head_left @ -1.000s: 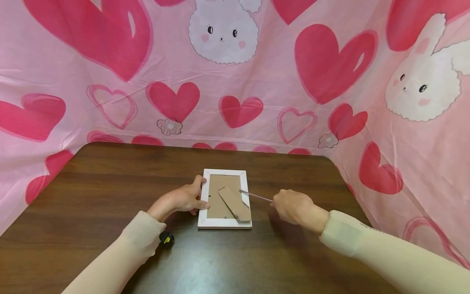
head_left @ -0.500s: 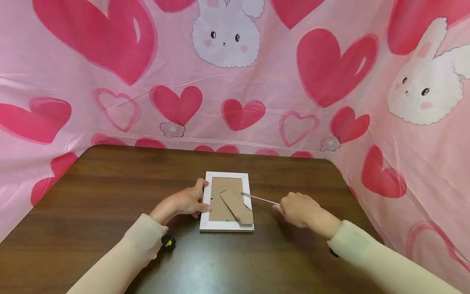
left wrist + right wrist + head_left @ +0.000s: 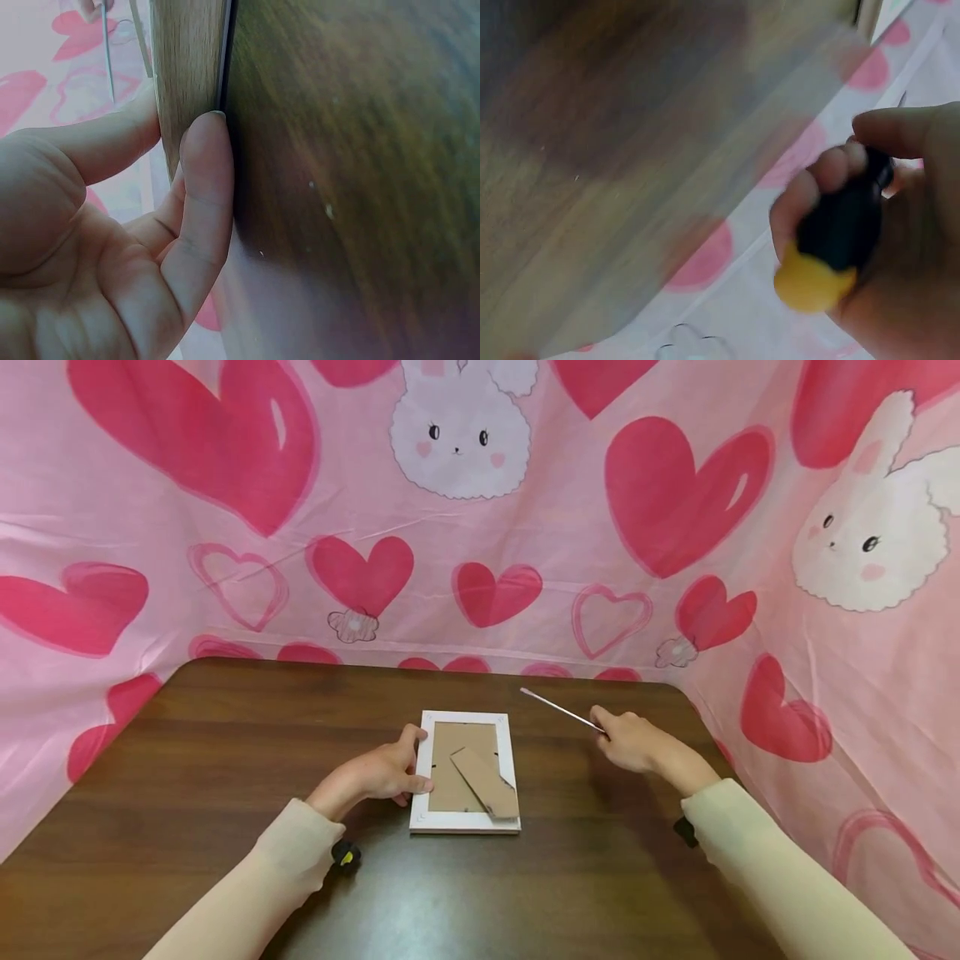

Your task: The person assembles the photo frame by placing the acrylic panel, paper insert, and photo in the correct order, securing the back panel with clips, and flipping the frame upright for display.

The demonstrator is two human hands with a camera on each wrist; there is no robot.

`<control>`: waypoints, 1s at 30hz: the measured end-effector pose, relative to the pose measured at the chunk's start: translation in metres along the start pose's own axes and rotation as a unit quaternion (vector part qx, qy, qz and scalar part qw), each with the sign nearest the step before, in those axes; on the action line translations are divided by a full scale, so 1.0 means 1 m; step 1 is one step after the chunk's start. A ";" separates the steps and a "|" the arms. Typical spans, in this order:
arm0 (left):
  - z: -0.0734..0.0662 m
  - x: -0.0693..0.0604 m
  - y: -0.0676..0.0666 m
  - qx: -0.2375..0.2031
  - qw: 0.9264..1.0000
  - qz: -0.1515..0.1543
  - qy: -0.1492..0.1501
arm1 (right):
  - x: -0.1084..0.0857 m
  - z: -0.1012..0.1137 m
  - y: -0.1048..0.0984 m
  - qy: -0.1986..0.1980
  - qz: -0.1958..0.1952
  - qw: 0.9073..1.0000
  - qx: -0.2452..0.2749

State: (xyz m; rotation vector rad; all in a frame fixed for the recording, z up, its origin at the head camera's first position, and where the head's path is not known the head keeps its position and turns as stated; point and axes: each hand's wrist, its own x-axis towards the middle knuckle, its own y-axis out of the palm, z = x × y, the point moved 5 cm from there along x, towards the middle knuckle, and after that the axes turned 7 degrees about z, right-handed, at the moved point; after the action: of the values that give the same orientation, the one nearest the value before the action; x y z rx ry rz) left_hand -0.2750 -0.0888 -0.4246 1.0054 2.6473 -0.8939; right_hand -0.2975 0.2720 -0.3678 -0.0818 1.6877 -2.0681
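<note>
A white picture frame (image 3: pixel 465 822) lies face down on the table, its brown backing board (image 3: pixel 461 735) upward. A cardboard stand flap (image 3: pixel 486 783) slants across the backing, and small dark tabs show at its edges. My left hand (image 3: pixel 378 770) grips the frame's left side, thumb on top; in the left wrist view its fingers press the wood-coloured side edge (image 3: pixel 187 67). Right of the frame and above the table, my right hand (image 3: pixel 633 743) holds a screwdriver (image 3: pixel 562 709), its thin shaft pointing up-left, apart from the frame. The right wrist view shows its black and yellow handle (image 3: pixel 840 232) in the curled fingers.
The dark brown wooden table (image 3: pixel 225 743) has rounded far corners. Pink cloth (image 3: pixel 525 527) printed with hearts and rabbits hangs behind and at both sides. A black wrist camera (image 3: pixel 346 857) sits under the left sleeve, another dark one (image 3: pixel 685 832) under the right.
The screwdriver's tip has left the frame's right edge; my right hand has carried it up and to the right, away from the frame. The left hand keeps its grip.
</note>
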 end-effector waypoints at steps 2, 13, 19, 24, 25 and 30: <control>-0.001 0.001 0.000 0.000 1.000 0.001 0.002 | 0.004 -0.009 -0.001 -0.017 -0.019 1.000 0.003; 0.001 0.002 0.001 -0.009 1.000 -0.002 -0.007 | 0.036 -0.042 0.011 -0.021 -0.091 0.996 -0.013; 0.001 0.002 0.000 -0.016 1.000 0.000 -0.009 | 0.047 -0.048 0.010 -0.010 -0.095 0.995 -0.025; 0.001 0.001 0.002 -0.019 1.000 -0.003 -0.014 | 0.048 -0.052 0.016 -0.017 -0.083 0.996 -0.003; 0.000 0.001 0.002 -0.018 1.000 -0.003 -0.014 | 0.048 -0.053 0.017 -0.022 -0.082 0.996 0.001; -0.002 -0.001 0.001 -0.017 1.000 -0.005 -0.015 | 0.048 -0.053 0.020 -0.045 -0.079 0.996 0.016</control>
State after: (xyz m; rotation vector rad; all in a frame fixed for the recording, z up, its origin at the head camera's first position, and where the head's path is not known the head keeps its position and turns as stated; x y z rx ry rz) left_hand -0.2731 -0.0878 -0.4234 0.9634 2.6361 -0.8576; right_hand -0.3515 0.2994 -0.4114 -0.3028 1.6403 -2.1686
